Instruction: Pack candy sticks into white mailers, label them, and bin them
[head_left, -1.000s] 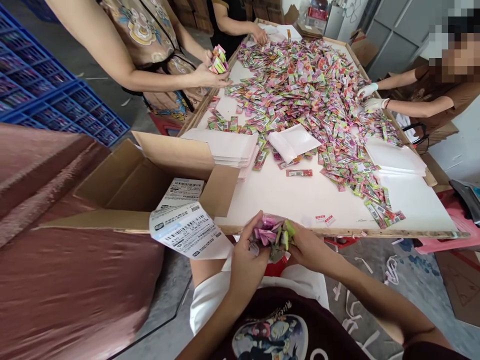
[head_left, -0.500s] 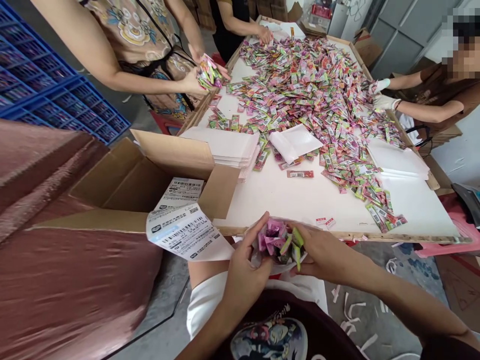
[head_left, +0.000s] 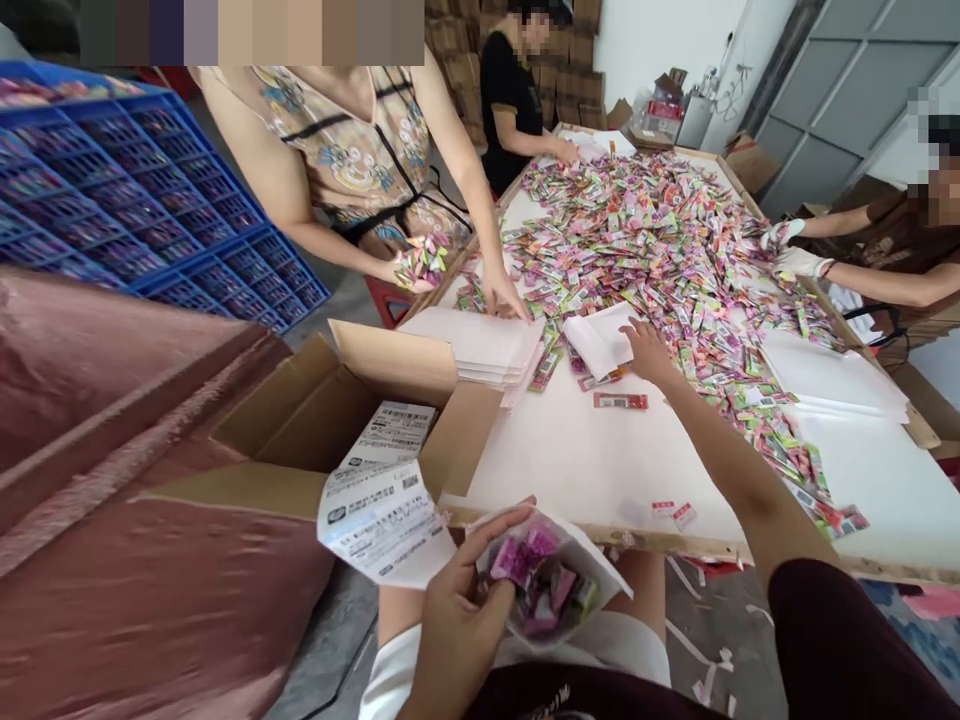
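Observation:
My left hand (head_left: 465,610) is closed around the side of a white envelope-like bag (head_left: 607,570) at the table's near edge. The bag's mouth faces up, and small pink, purple and green sachets (head_left: 544,570) fill it. My right hand (head_left: 649,350) stretches over the table, fingers apart, at the right edge of a folded white bag (head_left: 592,340). Fingertips overlap that bag; whether they press on it I cannot tell. Below it lies a single red sachet (head_left: 621,401). A large heap of sachets (head_left: 645,230) spreads behind.
An open cardboard box (head_left: 285,410) with a strip of printed labels (head_left: 386,525) stands left. Stacked white bags (head_left: 472,340) lie beside it, more bags (head_left: 832,375) at right. Blue crates (head_left: 150,190) stand far left. A co-worker's hand (head_left: 506,290) reaches toward the left stack; two other people work farther off.
My right hand has left the filled bag and moved forward to the folded white bag. My left hand keeps its hold. The co-worker at left has reached one hand onto the table.

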